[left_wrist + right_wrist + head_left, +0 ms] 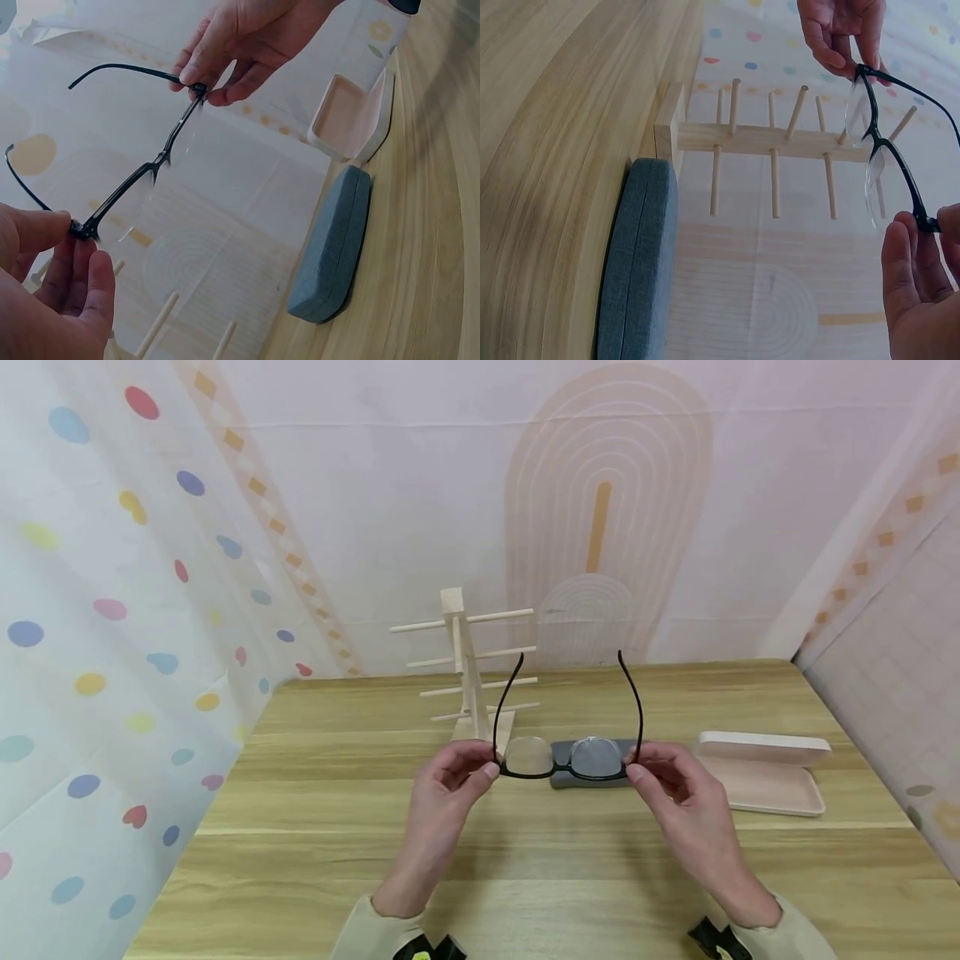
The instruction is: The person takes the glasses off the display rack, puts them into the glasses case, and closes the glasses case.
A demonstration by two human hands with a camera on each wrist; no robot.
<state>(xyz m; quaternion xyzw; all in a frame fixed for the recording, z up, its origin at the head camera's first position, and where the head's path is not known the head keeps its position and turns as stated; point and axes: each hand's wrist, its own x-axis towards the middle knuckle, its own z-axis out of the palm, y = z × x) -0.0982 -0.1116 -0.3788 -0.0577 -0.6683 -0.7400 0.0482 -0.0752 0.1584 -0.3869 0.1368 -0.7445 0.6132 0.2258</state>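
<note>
Left hand (450,785) at nine o'clock and right hand (688,793) at three pinch glasses (562,768) by their hinges (84,229), probably to spare the lenses (596,757).

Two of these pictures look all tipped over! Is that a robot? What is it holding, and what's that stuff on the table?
No robot here! These are a person's bare hands: the left hand and the right hand. The wide picture comes from a camera worn on the head, looking forward and down. The tipped ones come from cameras on the wrists.

Each hand pinches one end of the front of some black glasses, held up with their arms unfolded. On the wooden table stands a wooden rack with sticks poking out. A closed grey case lies near it, and an open pale case sits over on the right.
</note>
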